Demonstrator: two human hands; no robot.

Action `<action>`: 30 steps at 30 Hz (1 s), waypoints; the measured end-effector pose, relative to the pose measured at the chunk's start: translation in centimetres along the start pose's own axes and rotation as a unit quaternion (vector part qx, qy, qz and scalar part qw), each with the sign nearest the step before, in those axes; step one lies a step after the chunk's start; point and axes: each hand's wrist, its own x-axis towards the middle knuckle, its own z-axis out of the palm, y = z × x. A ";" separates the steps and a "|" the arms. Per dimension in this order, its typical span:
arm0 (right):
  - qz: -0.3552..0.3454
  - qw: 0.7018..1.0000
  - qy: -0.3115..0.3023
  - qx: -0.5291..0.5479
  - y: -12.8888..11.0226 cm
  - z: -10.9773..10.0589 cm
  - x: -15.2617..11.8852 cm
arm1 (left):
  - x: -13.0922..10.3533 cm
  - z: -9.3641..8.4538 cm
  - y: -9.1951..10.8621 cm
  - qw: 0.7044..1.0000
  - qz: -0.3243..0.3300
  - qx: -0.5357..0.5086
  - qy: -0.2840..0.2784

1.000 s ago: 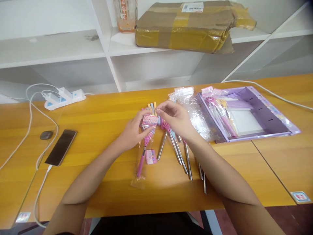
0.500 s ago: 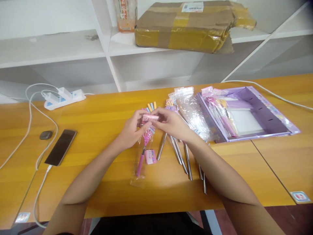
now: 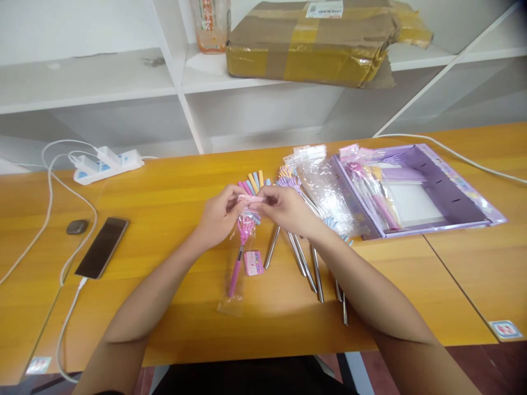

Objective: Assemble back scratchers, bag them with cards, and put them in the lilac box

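Both hands pinch the top end of a clear plastic bag [image 3: 230,306], my left hand [image 3: 220,216] on one side and my right hand [image 3: 290,211] on the other. Inside the bag lies a pink back scratcher [image 3: 235,278] with a hand-shaped head and a short metal neck. A pink strip, perhaps a card or the bag's header, shows between my fingers. Close by on the table is a small stack of pink printed cards [image 3: 253,263]. Behind my hands are several coloured handles [image 3: 256,180]. Metal rods [image 3: 297,255] with purple claw heads [image 3: 290,182] lie under and beside my right forearm.
Clear bags [image 3: 325,186] are piled against a purple box [image 3: 370,225] holding bagged scratchers. To the left are a phone [image 3: 102,248], a small black object [image 3: 77,226] and a power strip [image 3: 107,166] with white cables. A taped carton [image 3: 308,46] sits on the shelf.
My hands have tilted the bag's top, so the pink printed piece now appears as a thin strip. More of the coloured handles shows behind them. The scratcher has shifted slightly left.
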 end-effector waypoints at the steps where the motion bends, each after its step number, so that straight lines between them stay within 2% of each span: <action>1: 0.000 1.000 0.006 -0.011 0.0 0.1 0.0 | 0.0 -0.1 -0.1 1.000 0.002 0.008 0.000; 3: 0.002 1.000 0.014 -0.017 0.0 0.2 0.0 | 0.1 -0.2 -0.3 1.000 -0.002 0.009 -0.001; 6: 0.017 1.000 0.014 0.010 0.2 0.6 0.1 | 0.3 -0.7 -0.4 0.998 -0.046 -0.024 -0.022; 10: 0.054 0.992 0.025 0.112 0.4 0.9 0.4 | 0.8 -2.0 0.2 0.986 -0.115 -0.036 -0.116; 12: 0.074 0.981 0.002 0.179 0.4 0.9 0.5 | 1.0 -2.8 0.6 0.981 -0.127 -0.024 -0.142; 14: 0.090 0.973 -0.062 0.205 0.3 1.1 0.3 | 1.2 -3.5 0.8 0.984 -0.134 -0.019 -0.118; 18: 0.075 0.961 -0.230 0.133 -0.1 2.2 -0.2 | 1.5 -4.2 0.6 0.989 -0.122 -0.081 0.002; 20: 0.056 0.961 -0.251 0.104 -0.4 2.8 -0.4 | 1.6 -4.3 0.5 0.985 -0.106 -0.121 0.061; 22: 0.050 0.966 -0.235 0.100 -0.7 2.7 -0.4 | 1.7 -4.2 0.6 0.979 -0.091 -0.149 0.100; 24: 0.047 0.976 -0.192 0.087 -1.0 1.4 -0.3 | 1.7 -4.2 0.7 0.976 -0.082 -0.171 0.107; 27: 0.037 0.996 -0.082 0.000 -1.8 -2.7 -0.4 | 1.7 -4.2 0.5 0.976 -0.082 -0.184 0.085; 30: 0.057 0.988 0.050 -0.133 -2.5 -8.1 -1.5 | 2.2 -4.3 -0.7 0.975 -0.099 -0.166 0.107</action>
